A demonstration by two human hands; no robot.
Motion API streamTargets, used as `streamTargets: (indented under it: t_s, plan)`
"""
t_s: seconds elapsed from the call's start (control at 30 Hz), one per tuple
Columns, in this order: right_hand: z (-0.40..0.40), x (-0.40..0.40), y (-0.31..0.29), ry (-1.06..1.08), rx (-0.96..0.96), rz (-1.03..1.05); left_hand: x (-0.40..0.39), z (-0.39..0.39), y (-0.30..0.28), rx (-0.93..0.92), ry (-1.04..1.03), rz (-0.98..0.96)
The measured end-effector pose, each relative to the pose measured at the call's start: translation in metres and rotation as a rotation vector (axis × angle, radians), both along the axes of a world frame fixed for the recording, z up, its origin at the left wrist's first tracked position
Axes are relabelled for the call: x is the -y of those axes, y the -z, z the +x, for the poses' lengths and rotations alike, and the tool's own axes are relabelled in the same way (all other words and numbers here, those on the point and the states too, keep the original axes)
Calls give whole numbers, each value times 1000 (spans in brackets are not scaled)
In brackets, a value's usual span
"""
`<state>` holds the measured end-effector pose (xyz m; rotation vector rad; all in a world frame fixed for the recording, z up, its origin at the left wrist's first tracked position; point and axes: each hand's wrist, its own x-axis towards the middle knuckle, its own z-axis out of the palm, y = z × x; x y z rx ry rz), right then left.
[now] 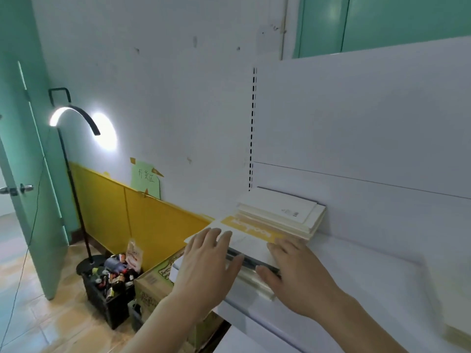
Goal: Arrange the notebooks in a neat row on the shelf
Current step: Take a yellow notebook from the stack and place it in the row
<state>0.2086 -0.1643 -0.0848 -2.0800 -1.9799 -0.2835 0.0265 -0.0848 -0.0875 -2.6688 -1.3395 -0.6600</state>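
Observation:
Two piles of notebooks lie flat at the left end of the white shelf (369, 271). The rear pile (280, 211) of white and cream notebooks sits against the back panel. The front pile (251, 239) has a white cover with a yellow band on top and a dark spine showing at its near edge. My left hand (209, 263) lies on the front pile's left side, fingers stretched forward. My right hand (298, 271) rests on its right side, fingers straight, thumb by the near edge.
A white back panel (356, 123) with a slotted upright rises behind the shelf. Left of the shelf on the floor stand a cardboard box (155, 281), a black crate of bottles (112, 284) and a floor lamp (74, 118). A green door (28, 174) stands open.

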Motion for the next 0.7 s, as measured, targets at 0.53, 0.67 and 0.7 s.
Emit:
streamTargets:
  t_s: [0.53, 0.67, 0.7]
  plan:
    - [-62, 5, -20, 277, 125, 660, -63, -11, -12, 683, 490, -78]
    - [-108, -4, 5, 243, 177, 729, -41, -20, -23, 805, 668, -858]
    - [-115, -8, 12, 211, 156, 701, -41, -19, -23, 816, 693, -909]
